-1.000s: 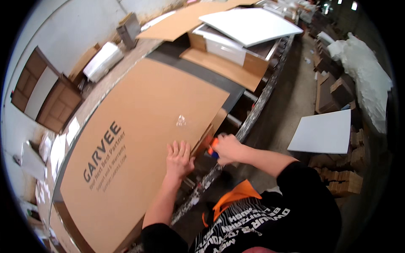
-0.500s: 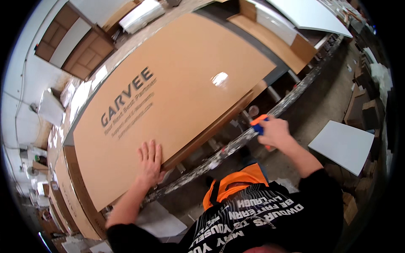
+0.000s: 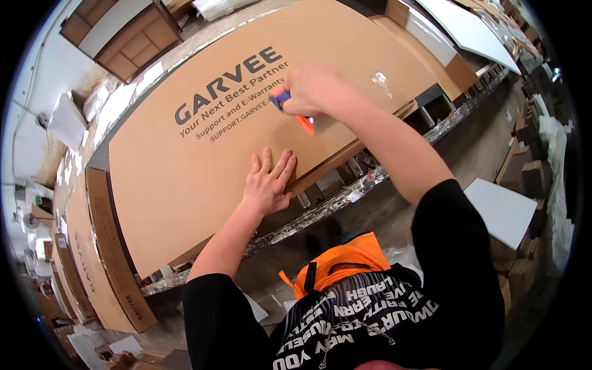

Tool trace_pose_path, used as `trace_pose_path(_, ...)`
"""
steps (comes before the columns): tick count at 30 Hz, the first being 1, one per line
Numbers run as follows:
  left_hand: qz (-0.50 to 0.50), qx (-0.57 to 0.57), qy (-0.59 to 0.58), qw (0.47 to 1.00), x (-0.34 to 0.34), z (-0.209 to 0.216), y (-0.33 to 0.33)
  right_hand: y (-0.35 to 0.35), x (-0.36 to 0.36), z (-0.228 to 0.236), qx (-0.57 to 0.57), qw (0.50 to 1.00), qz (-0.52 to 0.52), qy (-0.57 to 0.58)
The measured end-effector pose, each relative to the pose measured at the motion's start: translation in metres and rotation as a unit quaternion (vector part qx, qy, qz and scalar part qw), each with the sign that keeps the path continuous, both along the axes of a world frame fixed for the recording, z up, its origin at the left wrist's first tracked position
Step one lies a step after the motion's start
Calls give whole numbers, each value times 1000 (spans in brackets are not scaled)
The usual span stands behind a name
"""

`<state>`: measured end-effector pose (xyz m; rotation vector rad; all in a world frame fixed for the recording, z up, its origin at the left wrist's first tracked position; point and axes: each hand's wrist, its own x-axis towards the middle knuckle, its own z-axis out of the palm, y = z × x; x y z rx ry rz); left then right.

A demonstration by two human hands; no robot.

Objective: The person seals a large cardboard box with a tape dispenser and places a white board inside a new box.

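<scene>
A large flat brown cardboard box (image 3: 185,191) with dark printing lies before me. My left hand (image 3: 268,187) rests palm down near its front edge, fingers spread, holding nothing. Over the middle of the box, beside the printing, my right hand (image 3: 314,92) is closed around an orange-and-blue hand tool (image 3: 280,98). Its orange end (image 3: 305,125) sticks out below the fist, toward the cardboard. The fingers hide most of the tool, so its exact kind is unclear. A shiny clear patch, like tape (image 3: 382,83), shows on the box to the right.
The box lies on a roller conveyor with a worn, paint-flecked front rail (image 3: 333,209). More cartons (image 3: 102,246) stand at the left. An opened carton (image 3: 419,43) and a white panel (image 3: 472,34) lie at the far right; another white panel (image 3: 501,211) is low on the right.
My right hand has swung up and left with the tool, from beside the rail to over the box. My left hand stays flat on the box. The view has shifted.
</scene>
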<state>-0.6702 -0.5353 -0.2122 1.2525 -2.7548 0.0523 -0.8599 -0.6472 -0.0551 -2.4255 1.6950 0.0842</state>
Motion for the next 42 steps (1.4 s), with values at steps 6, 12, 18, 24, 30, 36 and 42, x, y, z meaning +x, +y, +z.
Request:
trace_pose_path(6,29,-15,-12,999,19,-6,12,102,-40,-53,63,996,59,30)
trace_pose_path(12,5,-17,9,1000,5,-5,6,120,-32,-104,123,992,5,27)
trace_pose_path(18,9,-19,16,1000,10,-9,9,131,-11,-130,116,986,59,108)
trace_pose_path(24,46,2,5,999,39,-3,23,191,-16,-165,39,998,-57,10)
trace_pose_path(30,106,76,-92,987,219,4,111,276,-58,-141,6,963,-223,-153)
trace_pose_path(36,80,34,-69,994,242,-5,117,200,114,-46,-179,945,-48,-270)
trace_pose_path(42,65,4,-28,998,242,-14,116,104,221,-32,-20,997,-44,-62)
